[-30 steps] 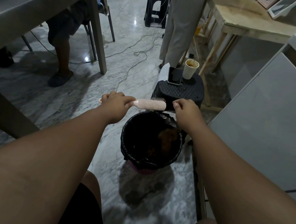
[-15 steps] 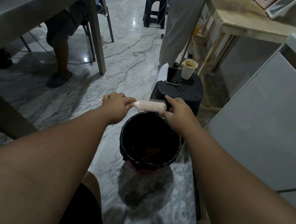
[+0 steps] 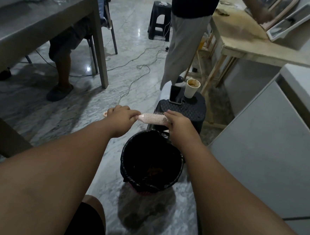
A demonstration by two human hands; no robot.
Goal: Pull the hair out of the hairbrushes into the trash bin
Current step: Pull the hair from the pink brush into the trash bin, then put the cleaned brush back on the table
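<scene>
There is one trash bin [image 3: 125, 163]. Above its far rim is one hairbrush [image 3: 153, 118], with two hands on it: one left hand [image 3: 122, 117] and one right hand [image 3: 179, 125]. Beyond the trash bin are two black stools, a near stool [image 3: 186, 110] and a far stool [image 3: 160, 20]; one phone [image 3: 175, 94]; one paper cup [image 3: 191, 88]; and two other people, a seated person [image 3: 64, 43] and a standing person [image 3: 183, 36].

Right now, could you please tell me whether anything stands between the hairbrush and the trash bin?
Nothing visible does. The pale pink plastic hairbrush, held by the left hand at its handle and the right hand at its bristled end, sits near the far rim of the open, black-lined round trash bin.
</scene>
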